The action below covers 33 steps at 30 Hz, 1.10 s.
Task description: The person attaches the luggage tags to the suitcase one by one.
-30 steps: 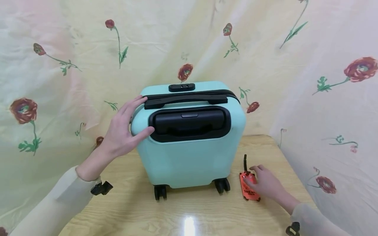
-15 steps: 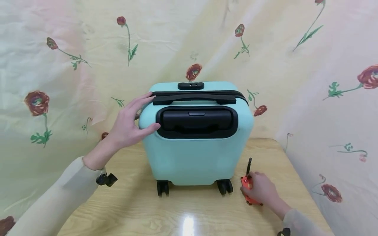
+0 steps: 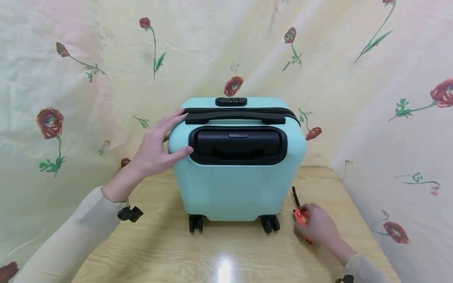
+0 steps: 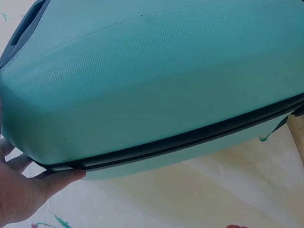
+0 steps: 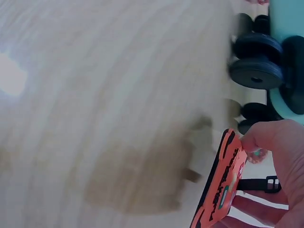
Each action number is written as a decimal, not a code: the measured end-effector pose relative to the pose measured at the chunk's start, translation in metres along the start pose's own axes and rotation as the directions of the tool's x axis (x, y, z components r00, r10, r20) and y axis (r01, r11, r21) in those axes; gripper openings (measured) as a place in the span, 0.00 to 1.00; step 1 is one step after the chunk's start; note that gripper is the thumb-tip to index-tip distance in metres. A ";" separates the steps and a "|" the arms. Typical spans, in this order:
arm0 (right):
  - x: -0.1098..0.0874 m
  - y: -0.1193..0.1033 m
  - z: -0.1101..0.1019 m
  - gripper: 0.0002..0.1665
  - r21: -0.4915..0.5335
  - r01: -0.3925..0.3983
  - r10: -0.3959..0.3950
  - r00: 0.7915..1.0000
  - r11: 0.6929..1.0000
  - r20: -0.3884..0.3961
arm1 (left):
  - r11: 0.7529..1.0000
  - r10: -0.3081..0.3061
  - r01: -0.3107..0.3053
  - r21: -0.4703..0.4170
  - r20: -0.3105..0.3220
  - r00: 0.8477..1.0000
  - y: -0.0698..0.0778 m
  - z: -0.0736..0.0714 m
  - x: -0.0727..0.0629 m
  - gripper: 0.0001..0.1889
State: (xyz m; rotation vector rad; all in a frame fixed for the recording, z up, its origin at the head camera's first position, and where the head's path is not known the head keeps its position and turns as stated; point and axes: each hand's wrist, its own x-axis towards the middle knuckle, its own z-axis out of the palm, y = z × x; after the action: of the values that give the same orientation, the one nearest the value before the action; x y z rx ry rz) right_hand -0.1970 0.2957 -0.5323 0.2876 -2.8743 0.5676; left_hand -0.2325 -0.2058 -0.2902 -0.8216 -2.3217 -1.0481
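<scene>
A mint-green suitcase [image 3: 230, 188] stands upright on its black wheels. My left hand [image 3: 155, 147] rests on its upper left corner, thumb at the black handle recess and fingers over the side. The left wrist view shows fingertips [image 4: 66, 176] of that hand at the black zipper line [image 4: 190, 135]. Right of the suitcase, my right hand [image 3: 318, 224] pinches an orange luggage tag [image 5: 222, 185] with a black buckled strap [image 5: 259, 185]. The tag is tilted on edge, its shadow on the tabletop. In the head view the hand covers much of it.
The wooden table [image 3: 170, 255] bears the suitcase, and its right edge runs close by my right forearm. A floral cloth [image 3: 318, 70] hangs behind and on both sides. A black combination lock [image 3: 231, 101] and a carry handle [image 3: 235, 116] sit on the suitcase top.
My right hand has closed its fingers on the luggage tag, which lay flat and is now tipped up on edge. The left hand stays on the suitcase corner. The head view has shifted slightly.
</scene>
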 end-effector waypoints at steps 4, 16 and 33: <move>0.004 -0.002 -0.014 0.21 0.015 0.039 -0.038 0.998 0.999 -0.056 | 1.000 0.010 -0.010 -0.001 -0.002 1.000 0.001 0.000 0.001 0.41; 0.017 -0.030 -0.089 0.27 0.093 0.094 -0.066 0.959 0.991 -0.274 | 1.000 -0.003 0.003 -0.026 0.001 1.000 0.004 -0.002 -0.001 0.40; 0.030 -0.082 -0.211 0.32 0.095 0.269 -0.180 0.828 0.958 -0.531 | 0.999 -0.032 0.033 -0.012 0.043 0.999 0.003 -0.007 0.001 0.40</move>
State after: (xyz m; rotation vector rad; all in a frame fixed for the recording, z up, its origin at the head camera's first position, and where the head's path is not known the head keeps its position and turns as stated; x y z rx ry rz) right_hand -0.1744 0.3000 -0.3048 0.4201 -2.2367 0.7136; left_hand -0.2298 -0.2097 -0.2838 -0.8217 -2.3743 -1.0694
